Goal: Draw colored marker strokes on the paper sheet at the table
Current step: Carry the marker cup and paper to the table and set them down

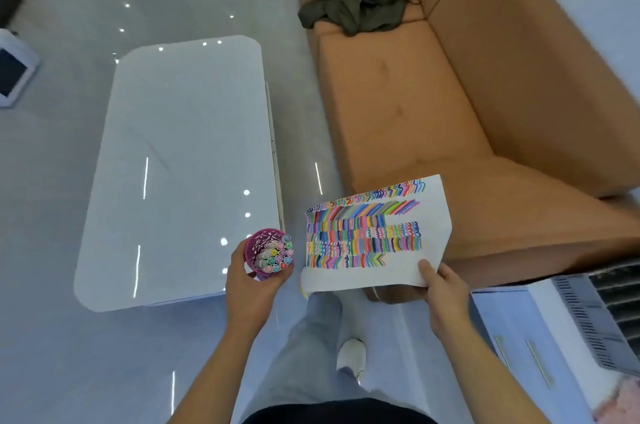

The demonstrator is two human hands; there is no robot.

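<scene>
My left hand (247, 279) grips a purple perforated cup (254, 245) filled with several capped markers (277, 255), held in the air just past the near right corner of the glossy white table (180, 153). My right hand (440, 286) pinches the lower right corner of a white paper sheet (433, 215), thumb on top. Rows of colored marker strokes cover most of the sheet. The sheet hangs in the air between the table and the sofa.
An orange sofa (450, 104) stands to the right with dark clothes (360, 4) piled at its far end. A white cabinet and grey vented unit (588, 312) sit at the lower right. My legs and a white shoe (351, 356) are below on the shiny floor.
</scene>
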